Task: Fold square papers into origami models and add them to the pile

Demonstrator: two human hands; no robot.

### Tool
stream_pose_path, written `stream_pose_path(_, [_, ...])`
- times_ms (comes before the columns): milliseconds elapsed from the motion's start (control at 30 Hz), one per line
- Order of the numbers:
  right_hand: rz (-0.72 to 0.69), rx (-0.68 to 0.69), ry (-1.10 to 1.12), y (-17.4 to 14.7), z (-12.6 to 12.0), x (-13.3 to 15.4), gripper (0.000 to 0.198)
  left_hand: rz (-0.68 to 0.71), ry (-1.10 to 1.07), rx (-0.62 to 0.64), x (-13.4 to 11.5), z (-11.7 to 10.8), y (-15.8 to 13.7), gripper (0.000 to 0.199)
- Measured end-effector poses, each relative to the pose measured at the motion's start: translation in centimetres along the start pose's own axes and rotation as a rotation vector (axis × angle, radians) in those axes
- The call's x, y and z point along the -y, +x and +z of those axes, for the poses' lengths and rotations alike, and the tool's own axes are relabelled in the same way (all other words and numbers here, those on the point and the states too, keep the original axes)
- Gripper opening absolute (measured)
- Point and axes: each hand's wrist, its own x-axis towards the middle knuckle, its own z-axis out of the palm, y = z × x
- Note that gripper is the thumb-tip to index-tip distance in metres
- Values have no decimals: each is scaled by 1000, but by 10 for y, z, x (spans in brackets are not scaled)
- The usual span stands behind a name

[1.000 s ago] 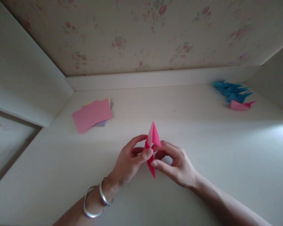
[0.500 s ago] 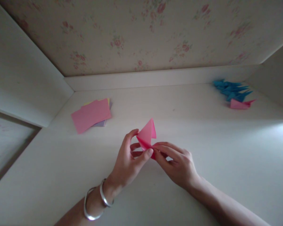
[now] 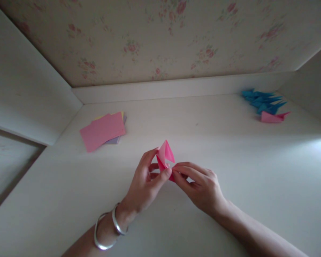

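A partly folded piece of pink origami paper is held above the white tabletop, its pointed tip upward and a flap standing open on the right side. My left hand grips it from the left, the thumb on its lower part and the index finger at its left corner. Thumb and fingertips of my right hand pinch the lower right edge of the paper. Part of the fold is hidden behind the fingers. Two silver bangles circle my left wrist.
At the back left of the white tabletop lies a stack of pink, yellow and purple paper sheets. Several blue folded paper figures and a pink one sit at the back right. A flowered wall rises behind.
The pink paper's upper part has narrowed and bent left, its tip a little lower, with the right flap opened wider. Both hands keep nearly the same place.
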Motion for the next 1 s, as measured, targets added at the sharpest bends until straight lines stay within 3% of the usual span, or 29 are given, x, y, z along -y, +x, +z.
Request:
stream_pose_path(167, [68,-5,79,0,-1,3,10,-20,-32,40,-4,-1,0,51])
stream_pose_path(467, [361,74,350,1,-5,4,12,-86,-125,53,-3,-2,2,53])
stream_pose_path(833, [375,167,417,5,-8,3,14,-106,-162,137,-7,-1,2,49])
stream_pose_path(1000, [268,29,274,0,-5,2,9,-96,-209,165,-7,-2,1,54])
